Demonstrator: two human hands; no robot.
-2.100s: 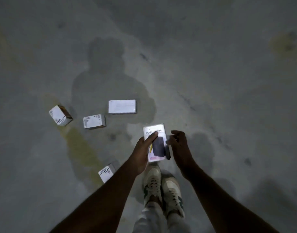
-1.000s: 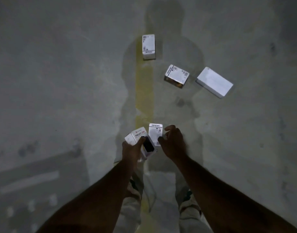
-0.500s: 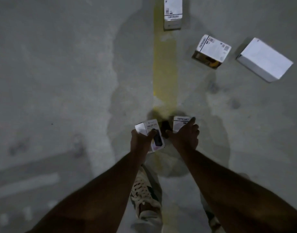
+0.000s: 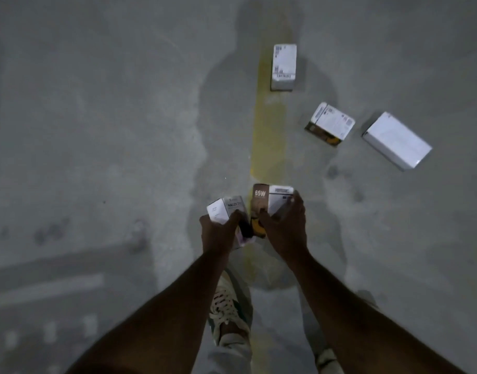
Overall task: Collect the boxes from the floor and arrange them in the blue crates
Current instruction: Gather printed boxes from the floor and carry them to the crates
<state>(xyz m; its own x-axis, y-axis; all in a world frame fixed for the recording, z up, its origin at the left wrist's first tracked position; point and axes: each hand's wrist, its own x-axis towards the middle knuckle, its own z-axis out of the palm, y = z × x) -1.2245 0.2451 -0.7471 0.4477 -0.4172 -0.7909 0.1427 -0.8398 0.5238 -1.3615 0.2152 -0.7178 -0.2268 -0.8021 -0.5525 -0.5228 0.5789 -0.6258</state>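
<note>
While one box (image 4: pixel 226 211) is gripped by the left hand (image 4: pixel 218 233) and another (image 4: pixel 275 202) by the right hand (image 4: pixel 284 228), the nearest floor box (image 4: pixel 330 124) is found at one o'clock, closer to the right.

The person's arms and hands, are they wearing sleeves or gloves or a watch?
No sleeves show: both forearms are bare to the frame's edge. The left hand and right hand wear no gloves, and no watch or bracelet shows on either wrist. It is too dim to tell about rings on the fingers.
</note>
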